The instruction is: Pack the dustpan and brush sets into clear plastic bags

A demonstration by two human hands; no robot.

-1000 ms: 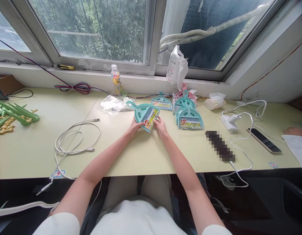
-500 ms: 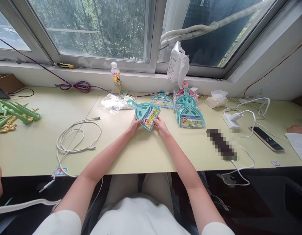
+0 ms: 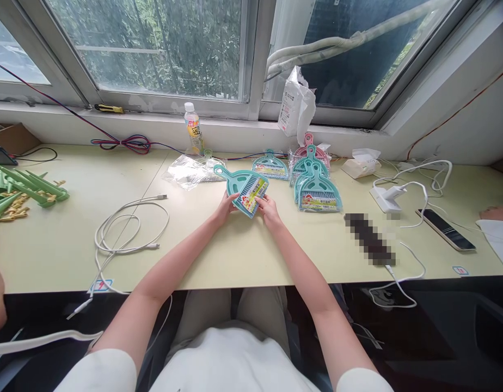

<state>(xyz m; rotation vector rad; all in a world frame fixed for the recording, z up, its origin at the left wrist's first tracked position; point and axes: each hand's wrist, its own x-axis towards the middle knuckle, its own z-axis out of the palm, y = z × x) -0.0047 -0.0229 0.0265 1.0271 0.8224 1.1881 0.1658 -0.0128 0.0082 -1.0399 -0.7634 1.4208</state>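
Note:
Over the middle of the table I hold a teal dustpan (image 3: 234,178) with a small brush (image 3: 253,195) lying across its pan. A colourful printed label covers part of the brush. The dustpan's handle points up and to the left. My left hand (image 3: 226,209) grips the pan's lower left edge, thumb on top. My right hand (image 3: 269,210) pinches the brush and label at the lower right, fingers partly hidden beneath. To the right lie several stacked teal dustpan sets (image 3: 319,190) in clear wrap, with a pink dustpan (image 3: 308,139) behind.
Another wrapped dustpan set (image 3: 270,164) and crumpled clear plastic (image 3: 186,171) lie behind my hands. A drink bottle (image 3: 193,129) stands by the window. A coiled white cable (image 3: 131,249) lies left; a phone (image 3: 446,230) and power strip (image 3: 385,199) lie right. Other people's arms show at both edges.
The brush and label have turned and shifted slightly against the dustpan. My left thumb now reaches further over the pan. Both hands stay in nearly the same place.

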